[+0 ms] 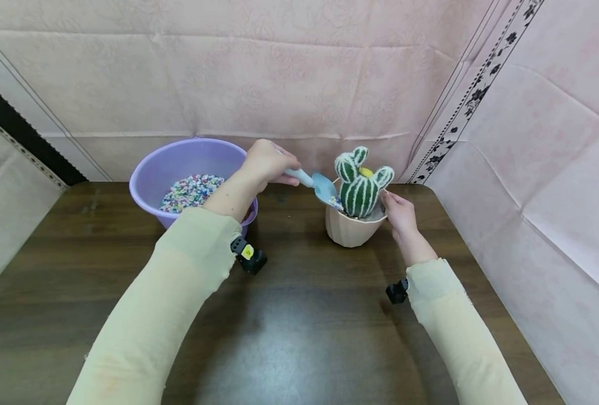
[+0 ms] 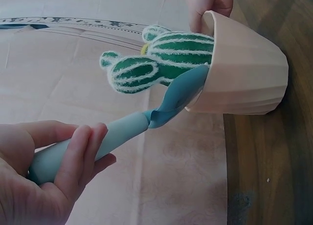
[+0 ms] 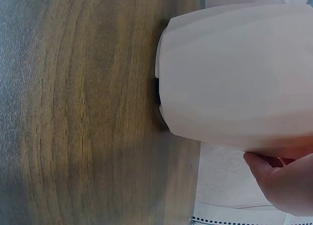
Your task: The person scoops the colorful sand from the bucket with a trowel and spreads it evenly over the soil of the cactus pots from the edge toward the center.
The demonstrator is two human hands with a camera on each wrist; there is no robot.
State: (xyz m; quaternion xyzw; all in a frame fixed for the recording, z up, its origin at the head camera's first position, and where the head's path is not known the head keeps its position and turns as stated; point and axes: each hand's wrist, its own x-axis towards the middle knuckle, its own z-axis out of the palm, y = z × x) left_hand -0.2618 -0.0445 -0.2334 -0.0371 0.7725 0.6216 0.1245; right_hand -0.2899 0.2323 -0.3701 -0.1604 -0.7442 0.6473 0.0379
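My left hand (image 1: 271,163) grips the pale handle of a small blue toy shovel (image 1: 324,188), fingers wrapped round it in the left wrist view. The blade tilts down over the rim of a cream faceted flowerpot (image 1: 352,232), with a few coloured pebbles at its tip. In the pot stands a green and white knitted cactus (image 1: 360,194) with a yellow flower. At the pot's right side my right hand (image 1: 400,216) holds the rim; part of its fingers is hidden by the pot. In the right wrist view the pot's wall (image 3: 234,78) fills much of the picture.
A purple basin (image 1: 149,185) with many small multicoloured pebbles (image 1: 190,191) stands to the left, partly behind the left forearm. The wooden table (image 1: 299,315) meets cloth-covered walls at the back and sides. A tiny pale speck (image 2: 268,180) lies on the table near the pot.
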